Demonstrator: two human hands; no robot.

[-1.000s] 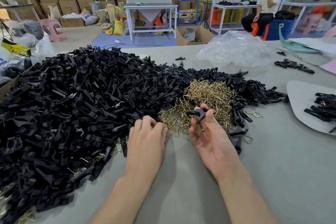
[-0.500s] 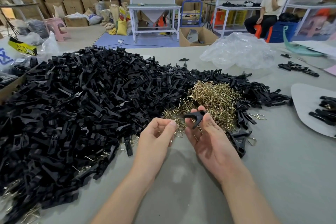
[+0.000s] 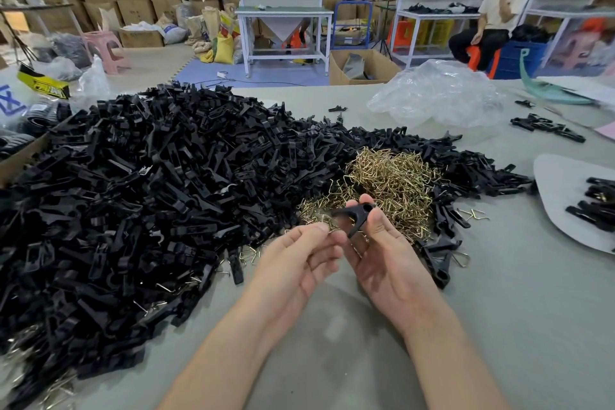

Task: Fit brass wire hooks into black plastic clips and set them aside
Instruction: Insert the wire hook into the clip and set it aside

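Two hands: the left hand [image 3: 296, 263] pinches one hook [image 3: 329, 227], the right hand [image 3: 382, 263] holds one clip [image 3: 356, 214]. One clip heap [image 3: 149, 193] and one hook heap [image 3: 389, 183], both past counting. One bag [image 3: 439, 96], one stool [image 3: 103, 50], one seated person [image 3: 492, 20].

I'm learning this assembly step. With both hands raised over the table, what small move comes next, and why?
Probably bring the left hand rightward so the brass hook it seems to pinch enters the black clip. The right hand holds that clip up with its forked end toward the left hand, and the parts look not yet joined.
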